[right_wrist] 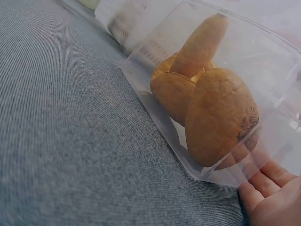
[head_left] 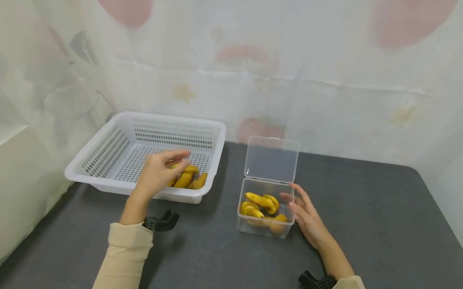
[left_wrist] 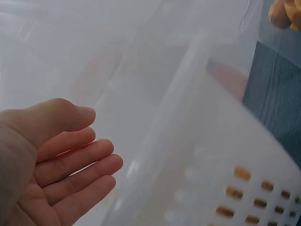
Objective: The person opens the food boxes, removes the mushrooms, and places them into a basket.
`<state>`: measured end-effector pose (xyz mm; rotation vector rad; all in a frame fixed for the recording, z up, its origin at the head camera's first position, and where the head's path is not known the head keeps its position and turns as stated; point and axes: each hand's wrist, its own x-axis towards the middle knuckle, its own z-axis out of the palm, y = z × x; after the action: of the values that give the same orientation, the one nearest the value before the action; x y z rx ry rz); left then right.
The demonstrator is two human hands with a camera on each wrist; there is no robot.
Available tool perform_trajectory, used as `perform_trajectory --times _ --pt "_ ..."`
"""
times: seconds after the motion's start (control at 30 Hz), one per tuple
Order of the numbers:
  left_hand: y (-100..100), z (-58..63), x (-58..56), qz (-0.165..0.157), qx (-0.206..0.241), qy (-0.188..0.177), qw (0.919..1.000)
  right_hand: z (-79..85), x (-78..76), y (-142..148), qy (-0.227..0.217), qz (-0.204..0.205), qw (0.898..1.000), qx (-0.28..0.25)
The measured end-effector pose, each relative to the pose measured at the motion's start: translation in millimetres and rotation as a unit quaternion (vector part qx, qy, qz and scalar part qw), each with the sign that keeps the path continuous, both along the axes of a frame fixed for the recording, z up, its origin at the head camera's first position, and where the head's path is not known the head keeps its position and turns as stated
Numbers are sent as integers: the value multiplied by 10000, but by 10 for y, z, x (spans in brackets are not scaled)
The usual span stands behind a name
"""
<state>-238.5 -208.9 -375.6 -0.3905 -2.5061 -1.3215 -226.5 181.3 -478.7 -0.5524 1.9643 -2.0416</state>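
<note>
My left hand (head_left: 156, 172) hovers over the right part of the white slotted basket (head_left: 84, 175). In the left wrist view its fingers (left_wrist: 77, 160) are loosely bent, thumb apart, with nothing between them. Several yellow, mushroom-like pieces (head_left: 184, 179) lie in the basket's near right corner, partly hidden by the hand. My right hand (head_left: 312, 223) rests against the right side of a clear plastic box (head_left: 245, 225), its fingers (right_wrist: 265, 181) stretched along the wall. The box holds several yellow-brown pieces (head_left: 251, 209) of the same kind, rounded and stubby in the right wrist view.
The box's hinged clear lid (head_left: 271, 159) stands up at the back. Both containers sit on a dark grey table (head_left: 209, 270), the basket left of the box. A patterned curtain (head_left: 252, 29) hangs behind the table and along the left side.
</note>
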Motion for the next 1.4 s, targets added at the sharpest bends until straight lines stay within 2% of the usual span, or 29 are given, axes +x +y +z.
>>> perform_trajectory --times 0.17,0.33,0.47,0.6,0.8,0.97,1.2,1.4 --pt "169 53 53 -423 143 61 9990 1 -6 -23 20 51 10000 42" --pt "412 133 166 -924 190 56 9955 -15 -14 -43 290 0 9995 106" --pt "619 127 254 -1369 -158 158 9903 -27 -16 -50 386 -92 9992 61" --pt "781 66 308 -1868 -579 230 9804 -23 -13 -52 267 -62 9996 -15" --pt "931 2 308 -2306 -762 389 9693 -12 -6 -52 210 -11 9998 32" --pt "995 -25 297 -2525 -785 153 9643 -18 2 -49 211 -24 9997 83" --pt "1078 -60 254 -2678 -1061 116 9575 -30 6 -44 212 5 9997 99" --pt "1138 -105 164 -3076 -1458 -128 9402 -12 8 -52 154 -4 9998 103"
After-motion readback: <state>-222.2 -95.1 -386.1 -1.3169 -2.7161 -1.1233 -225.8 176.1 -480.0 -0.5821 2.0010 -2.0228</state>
